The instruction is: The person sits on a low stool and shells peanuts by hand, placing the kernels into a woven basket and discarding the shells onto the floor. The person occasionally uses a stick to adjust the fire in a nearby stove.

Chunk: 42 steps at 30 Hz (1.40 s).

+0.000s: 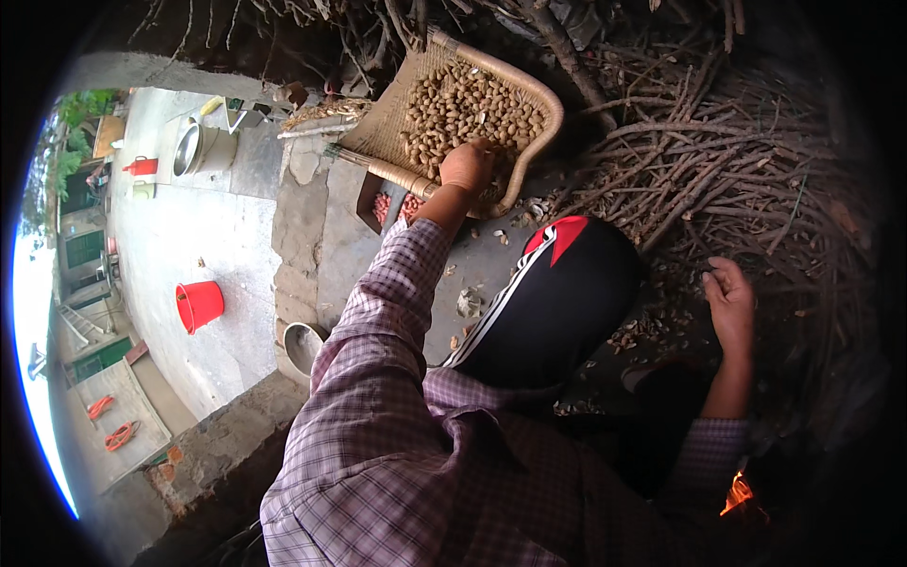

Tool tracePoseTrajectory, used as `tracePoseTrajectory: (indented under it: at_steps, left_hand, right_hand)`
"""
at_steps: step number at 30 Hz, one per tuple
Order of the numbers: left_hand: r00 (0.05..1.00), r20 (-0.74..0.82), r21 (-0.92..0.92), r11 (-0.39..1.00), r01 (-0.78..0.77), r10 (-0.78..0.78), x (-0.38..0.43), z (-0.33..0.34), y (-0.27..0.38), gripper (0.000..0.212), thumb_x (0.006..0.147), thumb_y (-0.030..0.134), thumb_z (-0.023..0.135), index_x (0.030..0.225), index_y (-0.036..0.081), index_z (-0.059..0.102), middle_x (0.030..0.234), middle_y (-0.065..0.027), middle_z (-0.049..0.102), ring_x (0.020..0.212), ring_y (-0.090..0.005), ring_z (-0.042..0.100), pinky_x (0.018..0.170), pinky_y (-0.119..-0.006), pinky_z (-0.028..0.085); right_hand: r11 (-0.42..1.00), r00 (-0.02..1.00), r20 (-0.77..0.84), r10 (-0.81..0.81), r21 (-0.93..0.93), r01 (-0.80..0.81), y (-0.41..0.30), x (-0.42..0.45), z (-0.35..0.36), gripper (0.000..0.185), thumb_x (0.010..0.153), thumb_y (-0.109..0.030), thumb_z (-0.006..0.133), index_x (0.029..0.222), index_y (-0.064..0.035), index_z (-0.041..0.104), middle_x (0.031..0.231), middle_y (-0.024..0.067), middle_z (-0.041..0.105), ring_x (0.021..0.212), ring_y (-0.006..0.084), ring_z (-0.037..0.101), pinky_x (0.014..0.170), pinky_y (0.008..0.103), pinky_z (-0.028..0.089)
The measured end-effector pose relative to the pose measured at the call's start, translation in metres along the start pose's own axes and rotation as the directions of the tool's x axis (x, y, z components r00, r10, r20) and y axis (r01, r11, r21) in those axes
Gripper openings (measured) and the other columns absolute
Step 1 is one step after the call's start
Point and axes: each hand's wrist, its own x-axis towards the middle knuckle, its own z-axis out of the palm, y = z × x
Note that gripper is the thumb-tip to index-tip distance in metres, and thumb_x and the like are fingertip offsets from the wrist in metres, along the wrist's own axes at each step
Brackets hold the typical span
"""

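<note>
A woven wicker scoop basket [524,64] holds many unshelled peanuts [453,106]. My left hand [468,168] reaches over its near side, the fingers curled down at the peanuts; whether they grip any is hidden. Under the basket's near edge, a box [368,203] holds pink shelled peanut kernels [382,207]. My right hand [730,294] is raised at the right, fingers loosely bent, with nothing visible in it. Between my hands is my knee in black trousers with white stripes and a red patch [581,298].
A large pile of dry sticks [680,163] lies at the upper right. Broken peanut shells [631,333] litter the ground. Flames [738,492] burn at the lower right, below my right hand. A metal bowl [303,347] sits by the stone ledge [301,241]; a red bucket [200,306] stands in the courtyard.
</note>
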Motion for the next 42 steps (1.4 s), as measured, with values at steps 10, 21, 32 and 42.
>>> tracePoseTrajectory:
  at_steps: [10, 21, 32, 42]
  left_hand:
    - [0.999, -0.042, -0.243, 0.970, -0.021, 0.011, 0.008, -0.006, 0.022, 0.028, 0.087, 0.027, 0.062, 0.107, 0.007, 0.067, 0.098, -0.0192, 0.068, 0.090, -0.0319, 0.067, 0.078, -0.041, 0.052]
    - [0.958, 0.060, -0.971, 0.241, -0.009, 0.281, -0.027, -0.101, 0.188, 0.015, 0.097, 0.021, 0.056, 0.091, 0.008, 0.058, 0.069, 0.0075, 0.045, 0.057, -0.0036, 0.037, 0.050, -0.020, 0.031]
    - [0.987, -0.040, -0.794, 0.604, 0.062, -0.153, -0.003, -0.078, 0.045, 0.020, 0.091, 0.021, 0.060, 0.101, 0.003, 0.063, 0.076, -0.0036, 0.059, 0.064, -0.0129, 0.052, 0.059, -0.026, 0.040]
    - [0.985, -0.152, -0.084, 0.992, -0.096, 0.082, -0.019, -0.060, -0.057, 0.018, 0.084, 0.022, 0.062, 0.091, 0.006, 0.067, 0.086, -0.0187, 0.068, 0.081, -0.0362, 0.066, 0.074, -0.042, 0.052]
  right_hand:
    - [0.998, 0.999, -0.005, -0.039, 0.043, 0.039, 0.001, -0.003, 0.003, 0.022, 0.091, -0.002, 0.060, 0.113, -0.0016, 0.057, 0.082, 0.0002, 0.056, 0.072, 0.0065, 0.050, 0.065, 0.0232, 0.043]
    - [0.987, 0.989, -0.022, -0.145, 0.072, 0.146, -0.031, -0.021, 0.016, 0.024, 0.088, -0.004, 0.063, 0.111, -0.0013, 0.057, 0.076, 0.0026, 0.058, 0.068, 0.0094, 0.052, 0.061, 0.0262, 0.045]
    - [0.985, 0.990, 0.014, -0.139, -0.102, 0.140, -0.034, -0.054, -0.001, 0.026, 0.087, -0.003, 0.064, 0.112, -0.0018, 0.058, 0.076, 0.0050, 0.058, 0.066, 0.0126, 0.054, 0.061, 0.0285, 0.047]
    - [0.990, 0.990, 0.121, -0.072, -0.112, 0.085, -0.024, -0.037, 0.013, 0.025, 0.086, 0.000, 0.063, 0.111, 0.0006, 0.057, 0.078, 0.0042, 0.057, 0.067, 0.0098, 0.052, 0.062, 0.0267, 0.045]
